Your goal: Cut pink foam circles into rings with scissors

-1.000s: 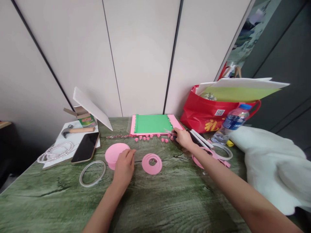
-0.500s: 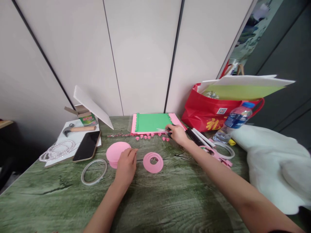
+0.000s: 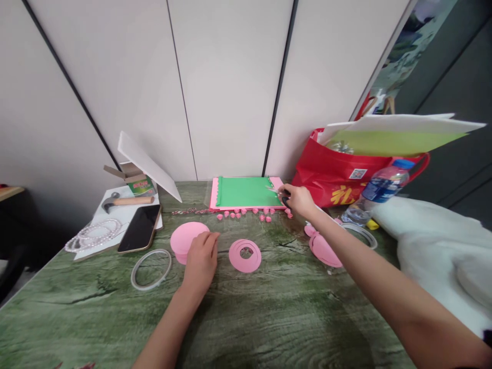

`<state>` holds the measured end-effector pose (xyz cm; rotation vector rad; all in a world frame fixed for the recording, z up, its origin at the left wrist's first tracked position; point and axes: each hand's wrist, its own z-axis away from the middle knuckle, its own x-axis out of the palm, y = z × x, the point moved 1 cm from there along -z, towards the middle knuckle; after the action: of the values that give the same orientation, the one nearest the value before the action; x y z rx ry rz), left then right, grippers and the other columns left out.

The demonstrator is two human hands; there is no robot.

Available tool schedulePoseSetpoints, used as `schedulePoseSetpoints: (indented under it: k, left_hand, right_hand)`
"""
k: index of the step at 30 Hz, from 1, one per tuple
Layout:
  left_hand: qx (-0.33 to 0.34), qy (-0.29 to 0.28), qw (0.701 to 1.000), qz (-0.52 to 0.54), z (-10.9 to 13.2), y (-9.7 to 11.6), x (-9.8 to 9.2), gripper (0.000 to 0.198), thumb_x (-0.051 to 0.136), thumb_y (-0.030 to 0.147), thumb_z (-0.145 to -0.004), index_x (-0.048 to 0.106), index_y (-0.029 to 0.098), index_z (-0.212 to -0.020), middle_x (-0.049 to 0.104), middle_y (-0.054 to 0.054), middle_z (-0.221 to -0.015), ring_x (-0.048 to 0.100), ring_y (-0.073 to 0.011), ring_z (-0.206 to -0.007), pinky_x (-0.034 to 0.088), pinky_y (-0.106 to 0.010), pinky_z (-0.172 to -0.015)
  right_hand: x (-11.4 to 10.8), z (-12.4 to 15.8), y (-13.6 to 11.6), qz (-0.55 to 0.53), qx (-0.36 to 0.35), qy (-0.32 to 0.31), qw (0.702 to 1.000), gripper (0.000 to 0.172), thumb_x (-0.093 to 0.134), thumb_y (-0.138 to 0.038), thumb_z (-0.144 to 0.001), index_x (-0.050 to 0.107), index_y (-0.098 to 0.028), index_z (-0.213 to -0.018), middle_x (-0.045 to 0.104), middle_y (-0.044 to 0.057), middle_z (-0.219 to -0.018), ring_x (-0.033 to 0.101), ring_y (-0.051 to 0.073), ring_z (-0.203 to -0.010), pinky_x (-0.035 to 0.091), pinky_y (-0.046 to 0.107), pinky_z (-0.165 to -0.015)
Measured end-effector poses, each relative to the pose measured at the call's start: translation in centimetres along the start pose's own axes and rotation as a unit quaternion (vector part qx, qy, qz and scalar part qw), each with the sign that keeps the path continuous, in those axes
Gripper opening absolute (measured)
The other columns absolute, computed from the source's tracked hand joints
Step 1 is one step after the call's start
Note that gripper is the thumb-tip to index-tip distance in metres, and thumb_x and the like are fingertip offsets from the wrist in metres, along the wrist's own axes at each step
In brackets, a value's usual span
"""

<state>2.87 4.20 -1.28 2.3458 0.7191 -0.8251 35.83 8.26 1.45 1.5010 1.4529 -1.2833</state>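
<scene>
My left hand (image 3: 200, 258) lies on the green table (image 3: 269, 312), fingers curled on the right edge of a stack of pink discs (image 3: 186, 238). To the right of that hand lies a pink spiral-cut ring (image 3: 245, 254). My right hand (image 3: 299, 201) reaches to the far side and is closed on small scissors (image 3: 277, 190), whose blades point left over the right corner of a green sheet (image 3: 245, 191). The sheet lies on pink sheets. A row of small pink rolled pieces (image 3: 246, 212) runs along its front edge.
A clear tape ring (image 3: 151, 262), a phone (image 3: 140, 228), a hammer (image 3: 123, 201) and bead strings (image 3: 90, 236) lie at the left. Pink scraps (image 3: 325, 247), a red bag (image 3: 338, 177), a water bottle (image 3: 378, 192) and white cloth (image 3: 442, 246) fill the right.
My right hand has lifted the scissors from beside the pink rolled pieces and carried them back over the green sheet's right corner. My left hand has stayed on the pink discs.
</scene>
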Motion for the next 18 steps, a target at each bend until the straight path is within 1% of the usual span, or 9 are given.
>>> schedulePoseSetpoints:
  k: [3,6,9,12,18]
  left_hand:
    - [0.001,-0.003,1.0,0.001,0.0,0.0,0.1,0.023,0.042,0.011,-0.082,0.061,0.017,-0.094,0.063,-0.009,-0.086,0.059,-0.0211,-0.082,0.05,-0.037,-0.073]
    - [0.005,-0.01,1.0,0.002,0.0,0.0,0.1,0.022,0.042,0.011,-0.083,0.061,0.016,-0.094,0.063,-0.009,-0.086,0.058,-0.021,-0.082,0.05,-0.036,-0.072]
    - [0.006,-0.016,1.0,0.0,0.1,0.0,0.1,0.022,0.042,0.012,-0.083,0.06,0.017,-0.094,0.063,-0.009,-0.086,0.058,-0.0211,-0.082,0.05,-0.036,-0.072]
    - [0.003,-0.017,1.0,-0.004,0.0,0.0,0.0,0.022,0.042,0.013,-0.083,0.06,0.017,-0.094,0.063,-0.009,-0.086,0.058,-0.0213,-0.082,0.05,-0.036,-0.072]
    - [0.001,-0.015,1.0,-0.01,-0.1,0.0,-0.2,0.023,0.04,0.012,-0.083,0.06,0.015,-0.094,0.063,-0.01,-0.086,0.058,-0.0219,-0.082,0.049,-0.037,-0.073]
  right_hand:
    - [-0.4,0.0,2.0,0.017,0.013,-0.017,1.0,0.026,0.058,-0.02,-0.078,0.063,-0.02,-0.103,0.07,0.008,-0.089,0.063,0.023,-0.085,0.043,0.026,-0.07]
    - [0.3,0.4,3.1,0.031,0.019,-0.043,0.998,0.021,0.058,-0.026,-0.082,0.061,-0.017,-0.102,0.066,0.007,-0.095,0.062,0.02,-0.084,0.047,0.031,-0.073]
    - [1.4,0.7,3.3,0.045,0.026,-0.068,0.996,0.024,0.052,-0.029,-0.088,0.056,-0.016,-0.108,0.06,0.006,-0.106,0.06,0.019,-0.088,0.05,0.037,-0.076]
    - [2.2,0.5,3.1,0.058,0.028,-0.09,0.994,0.025,0.053,-0.027,-0.088,0.054,-0.017,-0.11,0.058,0.007,-0.11,0.06,0.019,-0.092,0.051,0.038,-0.076]
    - [2.6,-0.1,2.9,0.088,0.022,-0.12,0.989,0.025,0.052,-0.027,-0.088,0.054,-0.017,-0.111,0.057,0.007,-0.111,0.059,0.02,-0.093,0.05,0.039,-0.078]
